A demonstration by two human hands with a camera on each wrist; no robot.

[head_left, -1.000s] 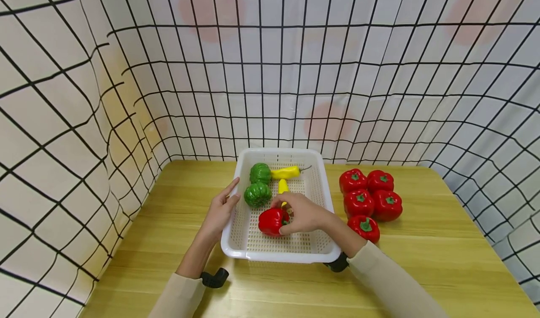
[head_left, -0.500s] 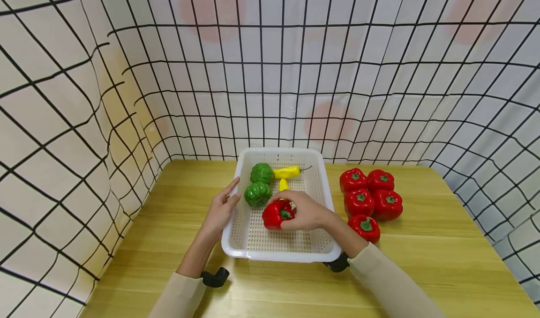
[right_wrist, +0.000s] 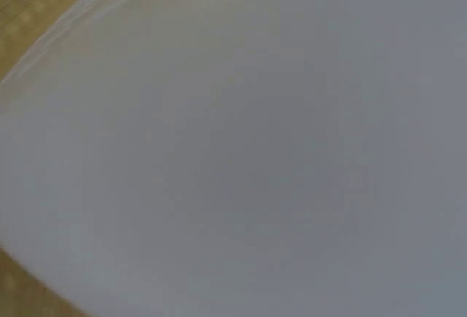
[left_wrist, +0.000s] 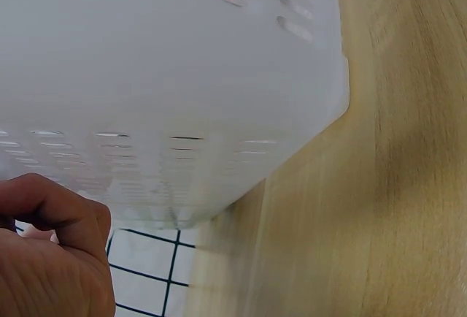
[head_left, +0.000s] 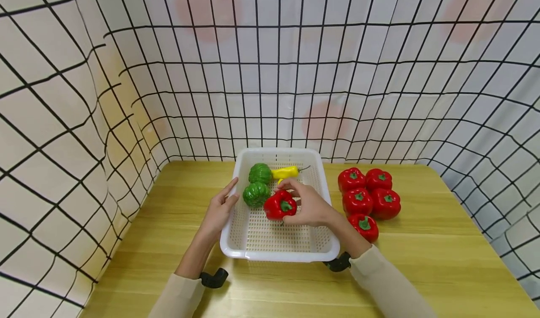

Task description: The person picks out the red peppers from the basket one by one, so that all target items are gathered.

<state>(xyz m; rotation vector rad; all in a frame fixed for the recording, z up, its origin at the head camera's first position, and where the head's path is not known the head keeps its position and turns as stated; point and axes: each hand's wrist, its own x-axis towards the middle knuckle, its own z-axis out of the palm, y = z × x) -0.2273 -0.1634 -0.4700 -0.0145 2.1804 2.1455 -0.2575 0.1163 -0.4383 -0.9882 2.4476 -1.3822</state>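
Observation:
In the head view, my right hand [head_left: 311, 206] holds a red bell pepper [head_left: 276, 206] inside the white plastic basket [head_left: 278, 255], its green stem tilted toward the thumb. My left hand [head_left: 217, 212] grips the basket's left rim, with the thumb over the edge; in the left wrist view, curled fingers [left_wrist: 55, 211] show by the outer wall. Two ribbed green vegetables [head_left: 256, 195] lie in the basket's left half. A yellow chili pepper [head_left: 287, 172] lies beyond them, and another yellow piece is mostly hidden behind the right hand. The right wrist view is filled by a blurred whitish surface.
Several red bell peppers [head_left: 357, 202] stand close together on the wooden table [head_left: 426, 262], right of the basket and beside the right forearm. A white cloth wall with black grid lines [head_left: 270, 74] encloses the table at the back and both sides.
The right hand has moved the red bell pepper away from the basket's near side, slightly rightward, and its stem has turned more toward the camera. The left hand keeps its place on the rim.

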